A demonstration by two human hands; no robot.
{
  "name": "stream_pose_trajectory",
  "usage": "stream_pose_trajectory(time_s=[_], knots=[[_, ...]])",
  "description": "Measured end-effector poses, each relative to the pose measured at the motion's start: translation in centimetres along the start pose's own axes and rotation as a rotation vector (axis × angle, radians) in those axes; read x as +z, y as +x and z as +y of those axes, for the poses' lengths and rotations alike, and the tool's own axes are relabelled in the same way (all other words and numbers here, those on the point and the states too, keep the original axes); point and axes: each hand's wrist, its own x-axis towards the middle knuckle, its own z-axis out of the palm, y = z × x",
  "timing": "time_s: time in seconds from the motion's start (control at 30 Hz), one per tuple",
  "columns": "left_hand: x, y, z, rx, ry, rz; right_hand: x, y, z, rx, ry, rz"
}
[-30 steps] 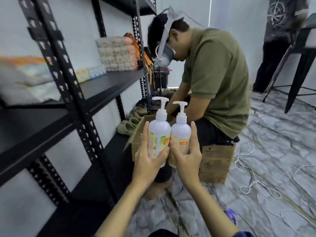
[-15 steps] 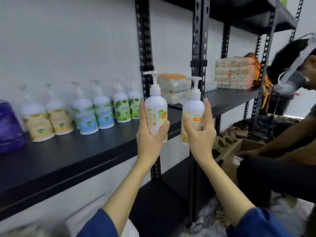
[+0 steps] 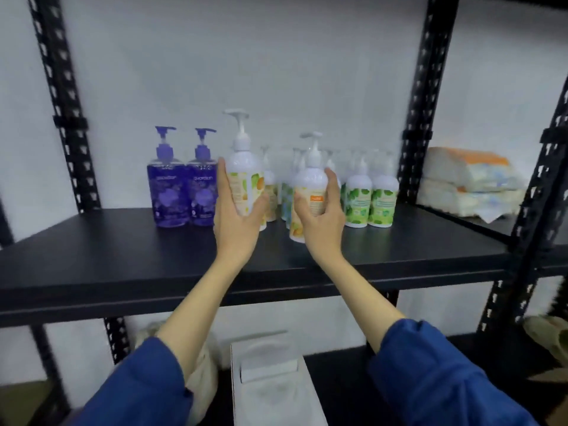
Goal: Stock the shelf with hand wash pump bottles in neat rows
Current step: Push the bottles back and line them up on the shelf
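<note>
white plastic, with a fruit print on the label, is what each hand carries: one pump bottle apiece, brought over the black shelf. the left hand is wrapped round the left bottle, fingers curled on its far side and thumb on the near side; that bottle appears lifted clear of the board. the right hand grips the right bottle the same way, lower down, with its base at or just above the board; contact cannot be told.

both bottles are held upright, long axis vertical, the left one tipped very slightly. the left pump spout is seen pointing left; the right spout seems to point left as well, though it is blurred. labels are turned toward the camera.

the step in hand is judged to be the setting down in front of the row already standing: two purple bottles at the left, pale bottles behind the hands, green-label bottles to the right.

for a neat result, each bottle is best lowered straight down, flat on its base, directly before a bottle of the back row and just beside its neighbour, without nudging them. spouts are best turned to match the row, labels kept forward. the grip is best loosened only once the base sits flat, since a tall narrow bottle is likely to topple and knock the others.
</note>
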Motion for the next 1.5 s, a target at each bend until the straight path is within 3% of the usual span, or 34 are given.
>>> stream_pose_trajectory(time_s=[0.37,0.63,0.87,1.1,1.37,1.5], knots=[[-1.5,3.0,-4.0,-0.077,0.124,0.059,7.3,2.4,3.1,0.045,0.007,-0.380],[-1.3,3.2,-4.6,-0.110,0.206,0.019,7.2,2.5,3.8,0.090,0.012,-0.441],[-1.5,3.0,-4.8,-0.097,0.229,0.001,7.3,2.0,3.5,-0.025,-0.260,-0.347],[-1.5,3.1,-4.8,-0.093,0.202,0.017,6.9,2.5,4.0,0.097,-0.095,-0.404],[-1.4,3.2,-4.7,-0.115,0.191,0.019,6.8,2.2,3.3,-0.058,-0.415,-0.430],[-1.4,3.3,-4.9,-0.120,0.189,0.028,6.7,2.1,3.7,0.013,-0.310,-0.463]])
